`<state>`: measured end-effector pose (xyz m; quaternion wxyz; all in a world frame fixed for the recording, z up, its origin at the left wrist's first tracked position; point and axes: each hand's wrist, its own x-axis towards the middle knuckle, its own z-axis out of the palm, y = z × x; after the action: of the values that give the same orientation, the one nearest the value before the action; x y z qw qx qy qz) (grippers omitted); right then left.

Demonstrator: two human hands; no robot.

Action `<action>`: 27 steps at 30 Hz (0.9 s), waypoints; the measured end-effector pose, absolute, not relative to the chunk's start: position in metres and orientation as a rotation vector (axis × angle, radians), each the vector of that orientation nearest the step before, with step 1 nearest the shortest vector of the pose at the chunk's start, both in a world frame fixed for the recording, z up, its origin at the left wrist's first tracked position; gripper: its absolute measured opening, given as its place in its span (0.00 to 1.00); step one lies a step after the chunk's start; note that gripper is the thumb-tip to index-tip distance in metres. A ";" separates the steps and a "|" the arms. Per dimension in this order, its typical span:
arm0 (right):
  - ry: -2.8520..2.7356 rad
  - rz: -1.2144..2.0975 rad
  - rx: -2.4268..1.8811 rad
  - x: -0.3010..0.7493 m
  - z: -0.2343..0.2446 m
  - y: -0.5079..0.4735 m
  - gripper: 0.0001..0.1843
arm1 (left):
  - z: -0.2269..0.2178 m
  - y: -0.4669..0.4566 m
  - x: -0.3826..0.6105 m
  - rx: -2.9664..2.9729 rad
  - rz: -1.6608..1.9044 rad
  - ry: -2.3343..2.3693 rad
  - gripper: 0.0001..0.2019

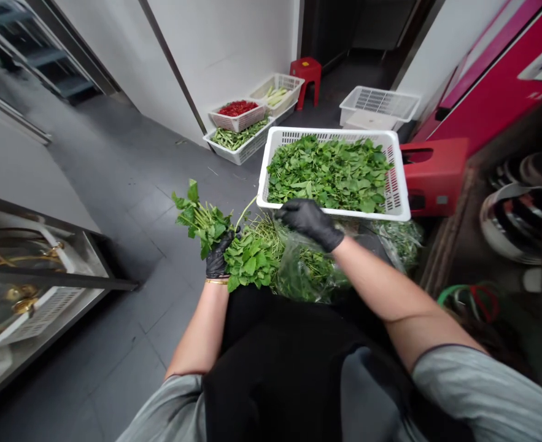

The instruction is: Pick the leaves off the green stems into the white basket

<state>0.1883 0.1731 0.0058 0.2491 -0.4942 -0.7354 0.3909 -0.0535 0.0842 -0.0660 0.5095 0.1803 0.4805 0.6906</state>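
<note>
My left hand [218, 255], in a black glove, is closed around a bunch of leafy green stems [201, 221] that juts out to the left. Beside it, more leafy greens [252, 261] lie heaped over my lap. My right hand [308, 222], also gloved in black, is at the front rim of a white plastic basket [335, 210]. Its fingers are curled in; whatever they hold is hidden. Picked green leaves [330, 172] fill much of the basket. Below my right hand, a clear plastic bag [307, 270] contains more green stems.
A red stool [441, 178] stands right of the basket. Beyond are baskets of red chilies [238, 108], green beans [240, 136] and pale long vegetables [274, 96], another red stool [306, 80] and a white basket [379, 107]. Shelving [59, 282] stands left; metal bowls [514, 221] sit right.
</note>
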 end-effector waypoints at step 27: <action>-2.645 1.006 -1.020 0.151 0.003 0.116 0.10 | -0.037 0.059 -0.038 0.419 1.675 1.211 0.21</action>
<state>0.1508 0.1159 0.0028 0.0665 -0.3384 -0.8774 0.3336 -0.0376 0.0594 -0.0369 0.4939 0.1727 0.4994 0.6906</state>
